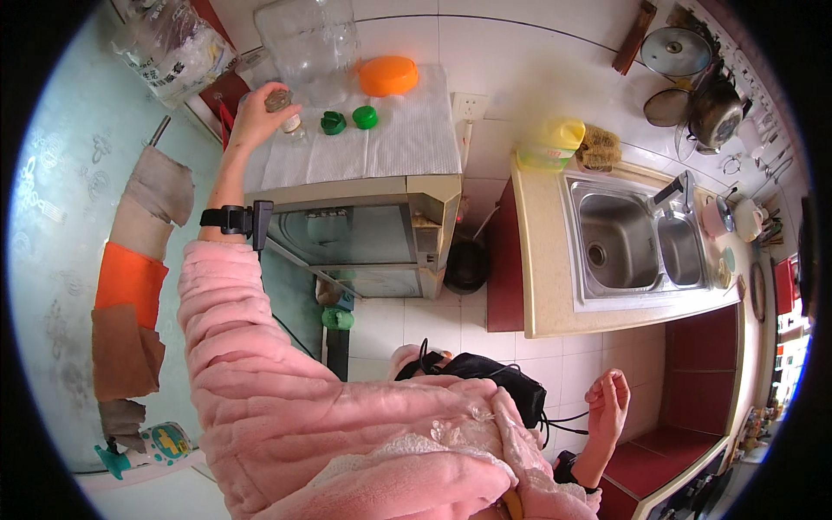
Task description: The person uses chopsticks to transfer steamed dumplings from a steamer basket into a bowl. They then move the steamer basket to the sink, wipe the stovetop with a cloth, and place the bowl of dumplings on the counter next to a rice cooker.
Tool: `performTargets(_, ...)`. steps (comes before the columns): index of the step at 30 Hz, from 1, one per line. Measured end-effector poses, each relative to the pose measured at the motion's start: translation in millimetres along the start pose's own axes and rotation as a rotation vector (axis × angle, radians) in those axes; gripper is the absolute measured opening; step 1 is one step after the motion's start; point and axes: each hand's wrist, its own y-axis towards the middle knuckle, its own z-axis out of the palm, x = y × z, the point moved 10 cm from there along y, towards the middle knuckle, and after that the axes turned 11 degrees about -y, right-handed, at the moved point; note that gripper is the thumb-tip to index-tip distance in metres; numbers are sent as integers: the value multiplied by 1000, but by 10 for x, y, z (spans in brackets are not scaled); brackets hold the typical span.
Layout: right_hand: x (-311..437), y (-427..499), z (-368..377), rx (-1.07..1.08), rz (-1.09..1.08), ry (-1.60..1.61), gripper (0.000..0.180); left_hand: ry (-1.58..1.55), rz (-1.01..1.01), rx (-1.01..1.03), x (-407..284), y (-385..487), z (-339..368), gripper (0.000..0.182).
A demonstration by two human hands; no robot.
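My left hand [257, 117] reaches over a cabinet top covered with a white cloth [383, 153]. Its fingers grip a small clear jar [292, 125] by the greyish round top; the jar has a pale label. Whether the jar's base touches the cloth is hard to tell. Just right of it lie two green caps, one ridged [333, 123] and one smoother [365, 117]. Behind them stand a large clear container [315, 58] and an orange round lid [389, 76]. Low on the right, my right hand [609, 404] hangs above the floor, fingers curled in, with nothing visible in it.
A steel double sink [617, 240] is set in the counter to the right. A yellow bottle [556, 143] and a brown scrubber [599, 148] stand behind it. Pans and lids [715, 107] hang on the wall. At far left is a filled plastic bag [179, 58].
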Motion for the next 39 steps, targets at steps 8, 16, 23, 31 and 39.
performTargets(8, -63, -95, -161, -37, -45, 79, 2, -74, -81, -164, 462, 359, -430, 50)
performTargets(16, -154, -183, -200, -118, 25, 45, 2, 26, -224, -104, 886, 553, -159, 54)
performTargets(23, -186, -166, -143, -105, 46, 13, 2, 95, -283, -55, 957, 611, -123, 61)
performTargets(31, -147, -104, -109, -95, 9, 19, 5, 308, -32, -176, 284, 436, -397, 64)
performTargets(39, -115, -95, -51, -53, -5, 65, 5, 192, 25, 240, -300, -79, 729, 50)
